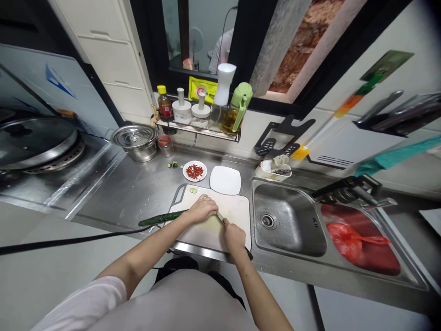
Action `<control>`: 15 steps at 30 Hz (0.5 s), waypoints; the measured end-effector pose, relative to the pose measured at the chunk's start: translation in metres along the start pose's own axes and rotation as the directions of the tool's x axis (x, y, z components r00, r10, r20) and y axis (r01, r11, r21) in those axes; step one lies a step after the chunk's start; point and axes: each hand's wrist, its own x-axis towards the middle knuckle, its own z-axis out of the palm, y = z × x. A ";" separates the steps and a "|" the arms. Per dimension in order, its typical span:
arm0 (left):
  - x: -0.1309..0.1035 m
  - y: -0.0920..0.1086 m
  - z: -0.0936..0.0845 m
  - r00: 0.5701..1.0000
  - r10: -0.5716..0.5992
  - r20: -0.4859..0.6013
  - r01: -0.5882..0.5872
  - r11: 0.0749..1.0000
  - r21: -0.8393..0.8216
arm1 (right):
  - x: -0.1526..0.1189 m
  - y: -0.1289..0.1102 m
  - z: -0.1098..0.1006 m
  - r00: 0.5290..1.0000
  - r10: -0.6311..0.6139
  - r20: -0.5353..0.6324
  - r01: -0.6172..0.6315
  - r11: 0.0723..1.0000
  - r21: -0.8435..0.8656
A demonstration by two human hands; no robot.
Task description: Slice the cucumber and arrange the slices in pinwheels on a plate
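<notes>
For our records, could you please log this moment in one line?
left hand: holding cucumber; right hand: gripping knife; below: cutting board; beyond: red pieces

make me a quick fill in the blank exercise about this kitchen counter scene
1. The left hand holds a long green ____.
2. The right hand grips a ____.
3. Chopped red peppers sit on the ____ white plate.
4. The dark sauce bottle has a ____ cap.

Missing words: cucumber; knife; round; yellow
</notes>
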 end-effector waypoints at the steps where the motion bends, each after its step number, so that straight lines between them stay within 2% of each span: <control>1: 0.000 -0.002 0.000 0.997 -0.065 -0.029 0.063 0.997 -0.052 | 0.000 0.001 0.000 1.000 0.008 0.002 -0.008 1.000 0.006; 3: 0.000 -0.009 -0.001 0.966 -0.243 -0.092 0.223 0.957 -0.185 | 0.000 0.003 0.001 1.000 0.022 0.003 -0.022 0.999 0.023; 4: 0.000 -0.015 0.000 0.929 -0.350 -0.123 0.310 0.914 -0.264 | -0.001 0.004 0.002 1.000 0.028 0.000 -0.028 0.999 0.030; 5: 0.000 -0.023 -0.001 0.875 -0.463 -0.145 0.392 0.851 -0.349 | -0.002 0.005 0.003 0.999 0.033 -0.003 -0.033 0.999 0.036; 7: -0.001 -0.043 -0.002 0.723 -0.668 -0.178 0.514 0.692 -0.507 | -0.003 0.006 0.004 0.999 0.041 0.002 -0.041 0.998 0.043; 8: -0.002 -0.054 -0.003 0.643 -0.743 -0.187 0.550 0.618 -0.563 | -0.004 0.007 0.004 0.999 0.046 0.008 -0.046 0.998 0.047; 10: -0.006 -0.076 -0.005 0.531 -0.829 -0.175 0.593 0.511 -0.622 | -0.005 0.007 0.004 0.998 0.053 0.020 -0.054 0.997 0.056; 12: -0.010 -0.093 -0.008 0.479 -0.865 -0.148 0.639 0.460 -0.616 | -0.006 0.007 0.004 0.998 0.063 0.026 -0.064 0.996 0.065; 13: -0.011 -0.099 -0.008 0.473 -0.870 -0.138 0.675 0.459 -0.578 | -0.006 0.007 0.004 0.997 0.067 0.026 -0.068 0.995 0.070; 15: -0.011 -0.106 -0.008 0.486 -0.866 -0.117 0.718 0.471 -0.512 | -0.006 0.006 0.004 0.997 0.071 0.031 -0.073 0.994 0.079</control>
